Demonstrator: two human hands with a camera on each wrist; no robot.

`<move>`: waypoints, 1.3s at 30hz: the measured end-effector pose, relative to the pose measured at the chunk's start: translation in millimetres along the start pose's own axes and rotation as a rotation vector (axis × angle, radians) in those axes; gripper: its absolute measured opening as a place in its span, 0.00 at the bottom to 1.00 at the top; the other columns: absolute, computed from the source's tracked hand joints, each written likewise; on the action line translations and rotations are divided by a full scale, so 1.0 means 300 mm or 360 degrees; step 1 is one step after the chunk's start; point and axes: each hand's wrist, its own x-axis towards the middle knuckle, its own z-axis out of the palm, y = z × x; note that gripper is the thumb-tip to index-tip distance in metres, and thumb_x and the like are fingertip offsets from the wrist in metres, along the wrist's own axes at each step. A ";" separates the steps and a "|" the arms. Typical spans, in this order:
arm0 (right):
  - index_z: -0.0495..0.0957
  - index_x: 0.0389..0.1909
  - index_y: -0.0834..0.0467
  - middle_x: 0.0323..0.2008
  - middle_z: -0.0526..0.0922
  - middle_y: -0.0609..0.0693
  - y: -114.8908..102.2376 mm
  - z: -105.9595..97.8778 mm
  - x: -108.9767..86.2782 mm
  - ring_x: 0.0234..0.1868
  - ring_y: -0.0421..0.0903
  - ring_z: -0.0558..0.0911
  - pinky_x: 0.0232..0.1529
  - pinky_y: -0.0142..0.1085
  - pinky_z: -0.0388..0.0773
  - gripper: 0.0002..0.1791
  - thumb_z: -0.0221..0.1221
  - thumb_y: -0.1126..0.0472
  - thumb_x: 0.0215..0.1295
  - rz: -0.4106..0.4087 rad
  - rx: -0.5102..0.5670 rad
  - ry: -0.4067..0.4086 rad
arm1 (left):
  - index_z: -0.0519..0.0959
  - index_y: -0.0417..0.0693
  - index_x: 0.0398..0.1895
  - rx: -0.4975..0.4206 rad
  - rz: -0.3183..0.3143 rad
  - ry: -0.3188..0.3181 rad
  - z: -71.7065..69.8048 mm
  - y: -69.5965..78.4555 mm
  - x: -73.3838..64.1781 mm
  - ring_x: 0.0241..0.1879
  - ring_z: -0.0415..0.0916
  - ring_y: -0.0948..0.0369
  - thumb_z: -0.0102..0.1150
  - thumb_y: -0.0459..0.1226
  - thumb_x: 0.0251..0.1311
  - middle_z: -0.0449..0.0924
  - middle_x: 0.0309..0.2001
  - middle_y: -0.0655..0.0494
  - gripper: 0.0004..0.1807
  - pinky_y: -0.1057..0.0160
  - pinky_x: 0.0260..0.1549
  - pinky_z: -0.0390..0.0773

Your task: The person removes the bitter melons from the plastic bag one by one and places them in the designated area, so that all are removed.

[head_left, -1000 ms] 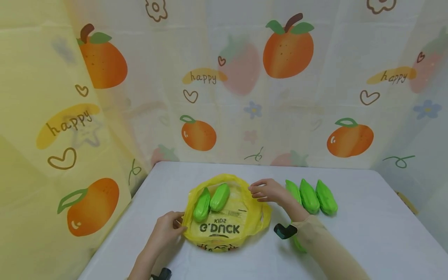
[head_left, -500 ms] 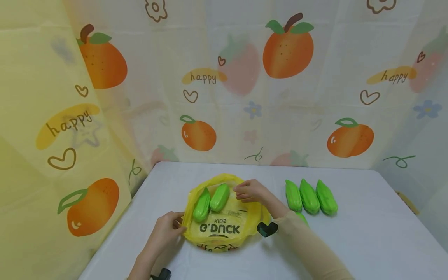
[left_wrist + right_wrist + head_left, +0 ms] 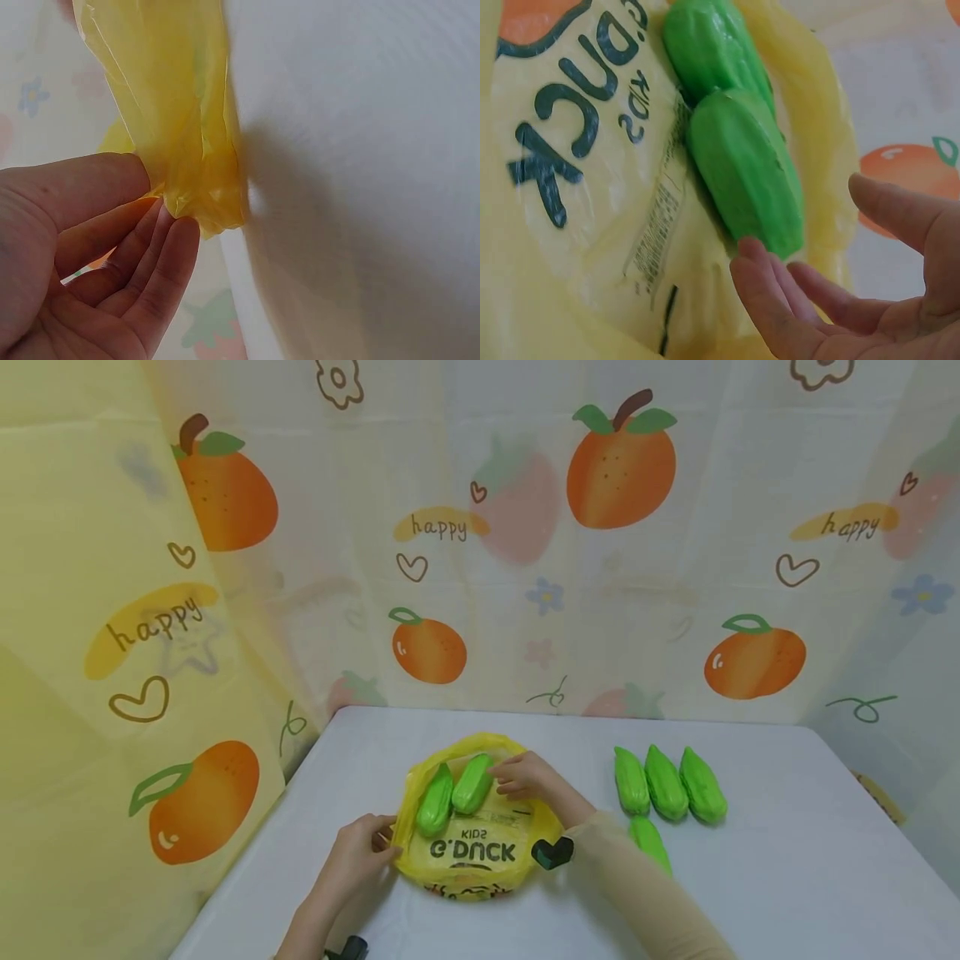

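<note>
A yellow plastic bag (image 3: pixel 480 741) lies on the table, its mouth spread wide. Inside rest two long green toy vegetables, a left one (image 3: pixel 433 807) and a right one (image 3: pixel 473 785), ridged and side by side. My left hand (image 3: pixel 360 850) pinches the bag's left edge; in the left wrist view the thumb and fingers grip the gathered yellow film (image 3: pixel 199 150). Over the bag's right part is my right hand (image 3: pixel 531 777), fingers loosely extended, nothing in the palm. In the right wrist view its fingertips (image 3: pixel 751 247) are right at the end of the nearer vegetable (image 3: pixel 746 169).
To the right, a row of three more green vegetables (image 3: pixel 664 782) lies on the white table (image 3: pixel 780 860). One more green vegetable (image 3: pixel 649 843) is below them, partly hidden by the right sleeve (image 3: pixel 637 885). A fruit-printed curtain (image 3: pixel 600 585) stands behind the table.
My right hand has moved left, from the bag's right rim to over its inside, close to the right vegetable. The left hand keeps its hold on the bag edge.
</note>
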 end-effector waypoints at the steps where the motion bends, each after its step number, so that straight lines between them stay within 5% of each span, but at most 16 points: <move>1: 0.68 0.58 0.73 0.52 0.77 0.68 0.003 0.006 0.006 0.49 0.58 0.82 0.50 0.46 0.79 0.31 0.62 0.57 0.61 0.0003 0.0014 0.0000 | 0.81 0.38 0.48 -0.0003 0.0001 0.0002 0.001 -0.002 0.000 0.28 0.75 0.65 0.71 0.30 0.43 0.78 0.30 0.56 0.23 0.69 0.27 0.76; 12: 0.69 0.59 0.72 0.55 0.75 0.66 0.051 0.049 0.056 0.49 0.57 0.82 0.47 0.43 0.81 0.33 0.65 0.54 0.58 -0.0009 0.0070 0.0080 | 0.81 0.39 0.47 -0.0036 0.0010 0.0014 0.006 -0.002 -0.001 0.28 0.75 0.65 0.70 0.29 0.43 0.78 0.29 0.56 0.22 0.70 0.27 0.76; 20: 0.59 0.65 0.73 0.59 0.70 0.70 0.058 0.103 0.041 0.53 0.62 0.78 0.48 0.46 0.80 0.44 0.66 0.50 0.57 -0.0116 0.0055 0.0183 | 0.81 0.38 0.47 -0.0021 0.0021 0.0015 0.009 -0.005 0.003 0.28 0.75 0.66 0.71 0.30 0.43 0.78 0.29 0.57 0.22 0.70 0.27 0.76; 25: 0.68 0.58 0.72 0.53 0.75 0.66 0.079 0.138 0.050 0.47 0.57 0.80 0.44 0.44 0.81 0.40 0.68 0.49 0.53 -0.0204 -0.0041 0.0281 | 0.81 0.38 0.47 -0.0020 0.0027 0.0018 0.007 -0.002 0.003 0.28 0.75 0.65 0.71 0.30 0.43 0.78 0.30 0.56 0.23 0.70 0.27 0.76; 39: 0.66 0.60 0.71 0.55 0.74 0.65 0.091 0.176 0.046 0.54 0.60 0.75 0.54 0.50 0.74 0.43 0.70 0.49 0.50 -0.0166 -0.0097 0.0340 | 0.81 0.37 0.47 -0.0029 0.0015 0.0003 0.005 -0.002 0.000 0.28 0.75 0.65 0.71 0.29 0.43 0.79 0.30 0.55 0.23 0.70 0.27 0.76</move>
